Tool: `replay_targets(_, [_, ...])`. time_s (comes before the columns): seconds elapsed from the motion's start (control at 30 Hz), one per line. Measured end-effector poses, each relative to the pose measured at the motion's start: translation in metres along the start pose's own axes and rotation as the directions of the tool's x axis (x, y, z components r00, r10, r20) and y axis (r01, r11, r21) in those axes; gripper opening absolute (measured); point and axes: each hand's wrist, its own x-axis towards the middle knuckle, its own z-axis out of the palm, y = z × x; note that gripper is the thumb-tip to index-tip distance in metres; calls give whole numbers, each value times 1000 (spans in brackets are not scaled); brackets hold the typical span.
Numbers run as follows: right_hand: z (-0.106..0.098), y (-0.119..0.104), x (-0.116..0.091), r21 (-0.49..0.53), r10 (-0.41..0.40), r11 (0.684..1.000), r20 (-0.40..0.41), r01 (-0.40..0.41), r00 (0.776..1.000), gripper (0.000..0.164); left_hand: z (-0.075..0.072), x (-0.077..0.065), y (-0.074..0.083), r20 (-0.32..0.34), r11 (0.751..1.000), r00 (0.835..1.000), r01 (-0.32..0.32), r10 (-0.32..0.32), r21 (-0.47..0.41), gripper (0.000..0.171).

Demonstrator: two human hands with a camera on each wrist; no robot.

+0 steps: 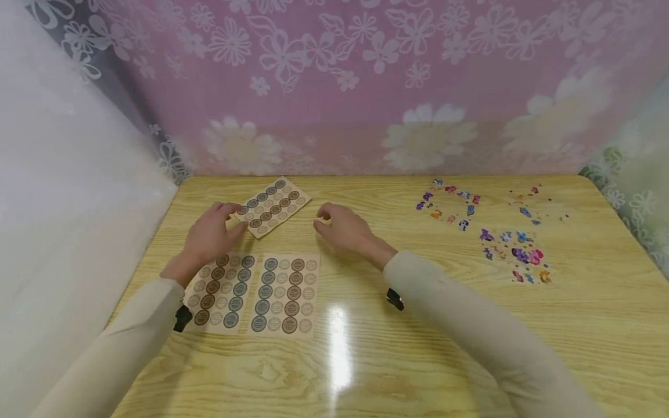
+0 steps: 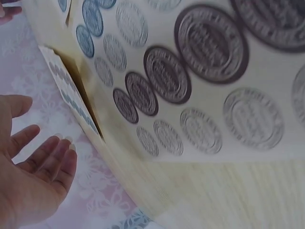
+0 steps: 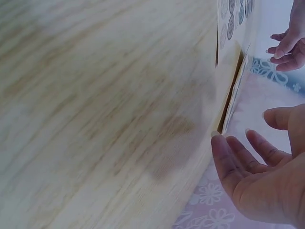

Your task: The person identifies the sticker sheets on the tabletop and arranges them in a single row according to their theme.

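A sheet of round stickers in blue-grey, brown and pale rows lies askew at the back left of the table. In the left wrist view, a dark gap shows under one edge of this sheet. At its left end is my left hand, fingers spread and loosely bent; whether a fingertip touches the sheet I cannot tell. My right hand hovers just past the sheet's right end, fingers loosely curved and holding nothing. Two more sticker sheets, a left one and a right one, lie side by side nearer me.
Colourful small stickers, purple, blue, pink and orange, are scattered in a ring and a lower cluster on the right of the wooden table. A pink floral curtain hangs behind the table's back edge.
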Motion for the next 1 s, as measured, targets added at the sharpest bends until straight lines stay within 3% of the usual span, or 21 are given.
replay_targets(0.27, [-1,10,16,200,26,980,-27,-20,999,43,-2,26,-11,40,1000,999,-18,19,-16,50])
replay_targets(0.4, [-1,15,25,326,31,945,-45,-15,998,47,-3,40,-14,66,1000,998,-17,19,-20,52])
replay_targets(0.5, [-2,15,31,443,63,896,-38,-40,997,50,-3,51,-14,84,999,996,-8,11,-34,52])
replay_targets(0.6, [-2,12,35,597,125,797,-16,-91,992,50,-1,62,-14,95,998,995,3,3,-63,53])
replay_targets(0.63, [-1,11,37,654,147,749,-7,-107,989,50,0,65,-14,97,997,995,8,0,-77,53])
replay_targets(0.73, [3,8,41,811,196,565,44,-150,980,50,4,74,-15,100,993,995,23,-12,-117,52])
replay_targets(0.83, [9,6,45,880,226,432,105,-196,968,51,9,82,-17,100,989,995,40,-26,-143,51])
replay_targets(0.87, [10,5,45,890,232,405,124,-211,965,51,11,84,-16,101,988,995,42,-27,-146,50])
replay_targets(1.0, [17,3,48,883,252,407,140,-236,958,51,17,96,-11,105,990,994,34,-20,-139,49])
